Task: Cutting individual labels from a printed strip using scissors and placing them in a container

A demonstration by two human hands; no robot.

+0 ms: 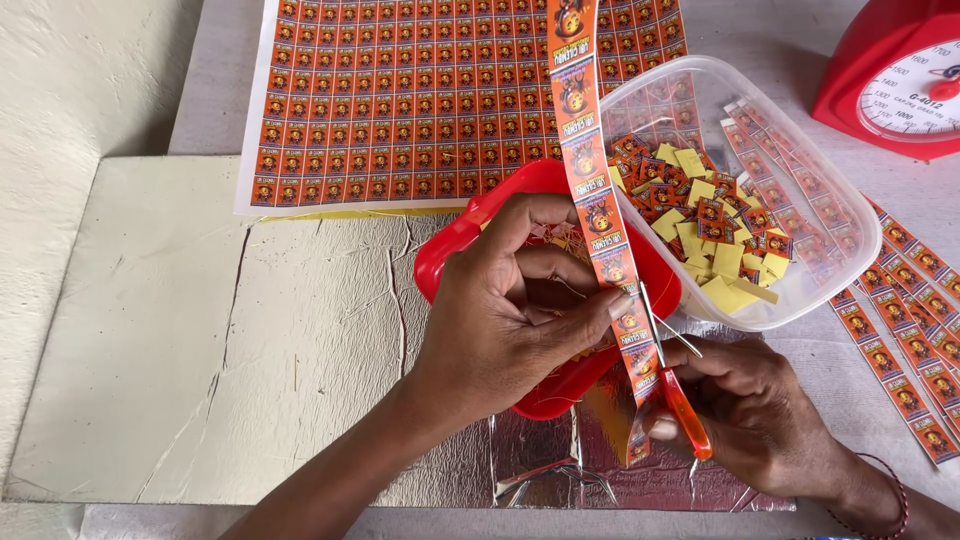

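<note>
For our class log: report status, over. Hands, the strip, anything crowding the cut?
Left hand pinching label strip; right hand working orange-handled scissors, blades at strip. Red tray beneath. Clear tub of cut labels close beside.

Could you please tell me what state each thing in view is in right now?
Label strip: uncut here, held up by the left hand.
Scissors: blades open at the strip's edge, in the right hand.
Clear tub: lidless, partly filled with cut labels.
Red tray: under the hands, contents mostly hidden.
Label sheet: flat, uncut.
Scale: nothing on it in view.
</note>
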